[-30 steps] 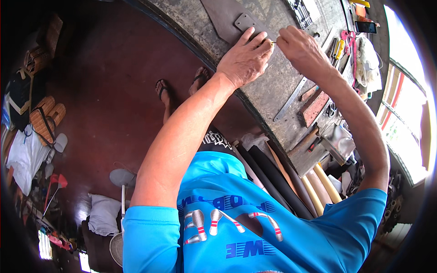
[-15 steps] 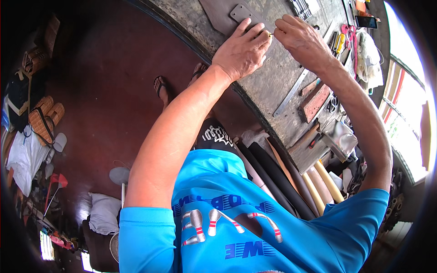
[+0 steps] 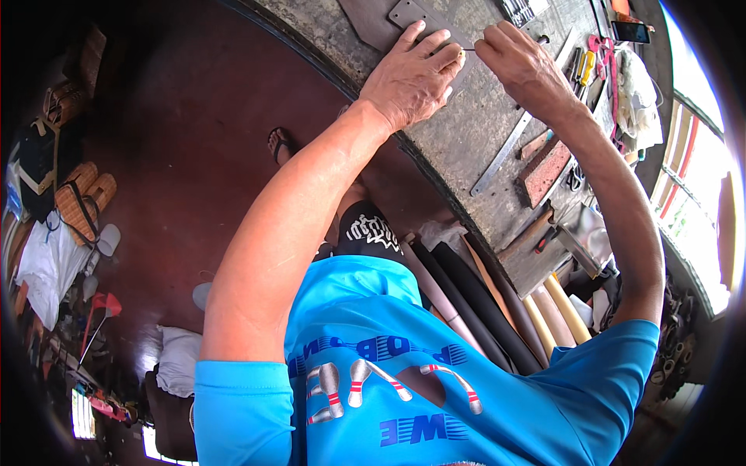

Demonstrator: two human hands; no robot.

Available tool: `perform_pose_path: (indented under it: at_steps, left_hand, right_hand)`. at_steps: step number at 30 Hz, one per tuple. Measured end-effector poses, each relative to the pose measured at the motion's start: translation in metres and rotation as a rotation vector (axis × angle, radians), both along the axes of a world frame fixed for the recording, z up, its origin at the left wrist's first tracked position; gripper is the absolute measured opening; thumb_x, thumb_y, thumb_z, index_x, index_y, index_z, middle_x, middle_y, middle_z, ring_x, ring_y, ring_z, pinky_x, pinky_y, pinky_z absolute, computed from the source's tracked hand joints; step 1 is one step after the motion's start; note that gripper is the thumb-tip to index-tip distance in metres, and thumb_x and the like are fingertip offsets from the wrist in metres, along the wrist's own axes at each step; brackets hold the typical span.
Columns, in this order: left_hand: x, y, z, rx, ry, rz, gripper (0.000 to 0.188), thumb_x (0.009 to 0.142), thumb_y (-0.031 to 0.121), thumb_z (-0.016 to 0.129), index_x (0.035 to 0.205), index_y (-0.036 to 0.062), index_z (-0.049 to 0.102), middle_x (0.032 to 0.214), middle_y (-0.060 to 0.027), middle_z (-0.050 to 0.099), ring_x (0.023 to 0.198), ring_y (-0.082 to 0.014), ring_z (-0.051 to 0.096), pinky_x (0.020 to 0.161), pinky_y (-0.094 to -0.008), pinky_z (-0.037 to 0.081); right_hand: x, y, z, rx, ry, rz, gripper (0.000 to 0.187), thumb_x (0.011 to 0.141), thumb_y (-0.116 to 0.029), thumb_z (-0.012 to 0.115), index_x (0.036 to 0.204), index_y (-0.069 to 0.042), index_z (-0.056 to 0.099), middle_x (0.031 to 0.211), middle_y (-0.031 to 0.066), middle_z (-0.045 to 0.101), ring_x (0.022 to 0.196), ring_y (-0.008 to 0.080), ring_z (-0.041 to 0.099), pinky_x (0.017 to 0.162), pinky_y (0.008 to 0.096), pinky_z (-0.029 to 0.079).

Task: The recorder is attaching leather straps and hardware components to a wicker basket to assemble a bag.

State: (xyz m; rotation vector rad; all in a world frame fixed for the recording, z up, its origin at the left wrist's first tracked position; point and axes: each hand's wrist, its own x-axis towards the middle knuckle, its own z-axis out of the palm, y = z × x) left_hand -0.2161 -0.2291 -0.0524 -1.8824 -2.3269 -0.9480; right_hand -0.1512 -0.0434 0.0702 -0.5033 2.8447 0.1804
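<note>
A flat grey-brown sheet [image 3: 364, 22] lies on the workbench, with a smaller plate with small holes [image 3: 409, 12] on top. My left hand [image 3: 412, 76] rests over both pieces, its fingers spread and pressing down. My right hand [image 3: 519, 66] is closed in a pinch just to the right. A thin dark rod [image 3: 468, 50] runs from its fingertips to my left index finger. A small yellowish spot shows at that fingertip; what it is I cannot make out. The rod's far end is hidden.
Beside my right forearm on the worn workbench [image 3: 458, 147] lie a steel ruler [image 3: 501, 155], a reddish block [image 3: 542, 172] and a yellow-handled tool [image 3: 586, 68]. A phone [image 3: 630, 32] sits at the far right. Rolls of material [image 3: 474, 307] stand below the bench edge.
My right hand has drawn slightly away to the right from my left, and more of the thin rod shows between them. My left hand has barely moved. The whole view has shifted a little.
</note>
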Motion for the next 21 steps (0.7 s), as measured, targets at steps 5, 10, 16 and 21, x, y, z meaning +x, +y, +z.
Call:
perform_pose_path:
  at_steps: [5,10,16,21]
  left_hand:
    - [0.002,0.000,0.001,-0.039,0.043,0.029,0.049,0.090,0.033,0.066,0.133,0.0106,0.059,0.134,0.0010,0.054,0.138,-0.0208,0.041,0.121,-0.0479,0.025]
    - [0.002,0.000,0.001,-0.047,0.050,0.018,0.049,0.090,0.033,0.065,0.134,0.0107,0.057,0.135,0.0006,0.055,0.138,-0.0210,0.041,0.121,-0.0480,0.025]
    - [0.002,-0.001,-0.001,-0.036,0.048,0.030,0.050,0.090,0.033,0.066,0.134,0.0109,0.056,0.134,-0.0006,0.055,0.138,-0.0210,0.042,0.121,-0.0478,0.025]
    - [0.002,0.000,0.003,-0.033,0.043,0.027,0.049,0.090,0.033,0.066,0.132,0.0109,0.057,0.134,-0.0006,0.054,0.138,-0.0209,0.042,0.121,-0.0477,0.025]
  right_hand:
    - [-0.003,-0.001,-0.007,-0.024,-0.007,-0.108,0.015,0.085,-0.007,0.063,0.099,-0.003,0.061,0.093,0.0112,0.058,0.090,0.0305,0.064,0.075,0.0418,0.054]
    - [-0.004,-0.005,-0.013,0.134,-0.123,-0.351,0.013,0.094,-0.014,0.060,0.096,-0.002,0.058,0.080,0.0157,0.064,0.078,0.0414,0.067,0.070,0.0519,0.052]
    - [-0.008,-0.020,-0.001,-0.017,-0.090,-0.421,0.011,0.091,-0.004,0.057,0.102,-0.003,0.057,0.098,0.0160,0.060,0.089,0.0393,0.067,0.073,0.0503,0.053]
    - [-0.002,0.000,-0.008,-0.001,-0.043,-0.187,0.013,0.088,0.000,0.058,0.101,-0.002,0.059,0.101,0.0132,0.057,0.090,0.0352,0.067,0.076,0.0478,0.053]
